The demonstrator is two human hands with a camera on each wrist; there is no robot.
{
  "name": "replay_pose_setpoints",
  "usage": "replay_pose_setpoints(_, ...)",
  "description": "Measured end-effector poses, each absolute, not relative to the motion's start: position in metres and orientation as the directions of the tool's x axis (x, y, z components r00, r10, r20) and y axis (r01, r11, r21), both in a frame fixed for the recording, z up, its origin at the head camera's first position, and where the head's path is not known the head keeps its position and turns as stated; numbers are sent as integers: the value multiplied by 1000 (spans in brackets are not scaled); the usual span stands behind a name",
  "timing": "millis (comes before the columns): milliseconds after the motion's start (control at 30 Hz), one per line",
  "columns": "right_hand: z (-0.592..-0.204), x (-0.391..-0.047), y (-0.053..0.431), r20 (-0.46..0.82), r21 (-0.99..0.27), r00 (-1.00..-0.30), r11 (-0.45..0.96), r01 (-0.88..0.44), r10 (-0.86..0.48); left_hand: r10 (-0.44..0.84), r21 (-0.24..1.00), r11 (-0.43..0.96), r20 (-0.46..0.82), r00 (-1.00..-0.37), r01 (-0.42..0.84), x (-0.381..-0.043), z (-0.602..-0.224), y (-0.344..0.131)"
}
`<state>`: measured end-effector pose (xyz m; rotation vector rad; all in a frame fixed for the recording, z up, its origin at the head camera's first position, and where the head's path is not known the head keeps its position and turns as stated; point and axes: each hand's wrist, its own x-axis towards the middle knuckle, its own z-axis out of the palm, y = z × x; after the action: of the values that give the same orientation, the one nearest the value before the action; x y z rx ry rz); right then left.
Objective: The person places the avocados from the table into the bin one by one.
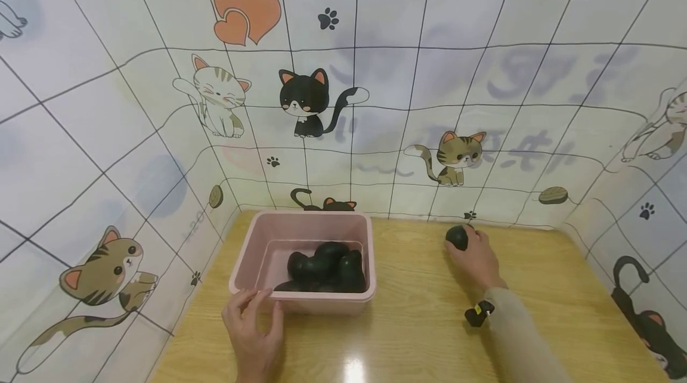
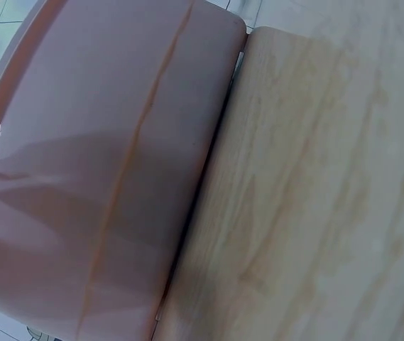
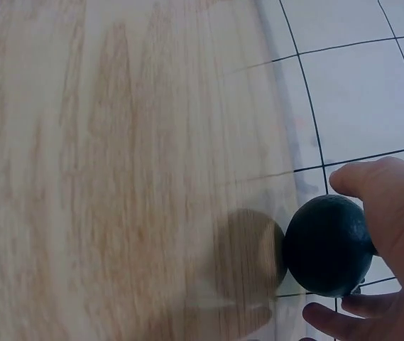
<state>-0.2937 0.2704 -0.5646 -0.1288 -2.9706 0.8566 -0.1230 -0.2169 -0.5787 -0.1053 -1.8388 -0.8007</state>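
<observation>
A pink plastic bin (image 1: 302, 296) stands on the left of the table with several dark green avocados (image 1: 322, 266) piled in its front right part. At the bin's front left corner is my left hand (image 1: 253, 323), its fingers over the rim and its thumb against the outer front wall. In the left wrist view the bin's wall (image 2: 81, 170) fills the left side, and only fingertips show. Far to the right, my right hand (image 1: 479, 259) holds a single avocado (image 1: 457, 237) near the table's back edge. Thumb and fingers lie around this avocado (image 3: 328, 245) in the right wrist view, low at the tabletop.
The wooden table (image 1: 413, 305) reaches back to a wall covering (image 1: 386, 90) with grid lines and cartoon cats. The covering also encloses the table on both sides. A small black device (image 1: 477, 314) sits at my right wrist.
</observation>
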Motion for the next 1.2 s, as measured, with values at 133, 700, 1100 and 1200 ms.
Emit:
replay_pose_setpoints(133, -564, -295, 270, 15, -541, -997, 839, 59, 79, -294, 478, 770, 854, -430, 423, -122, -579, -217)
replay_pose_setpoints(700, -578, -294, 261, 69, -558, -996, 830, 10, 59, -284, 468, 777, 858, -428, 422, -122, -579, -217)
replay_pose_setpoints(1100, -585, -293, 256, 97, -592, -990, 805, 27, 104, -285, 459, 778, 866, -410, 430, -123, -579, -219)
replay_pose_setpoints(1200, -588, -292, 258, 129, -615, -983, 788, 26, 132, -284, 459, 778, 866, -411, 430, -123, -580, -218)
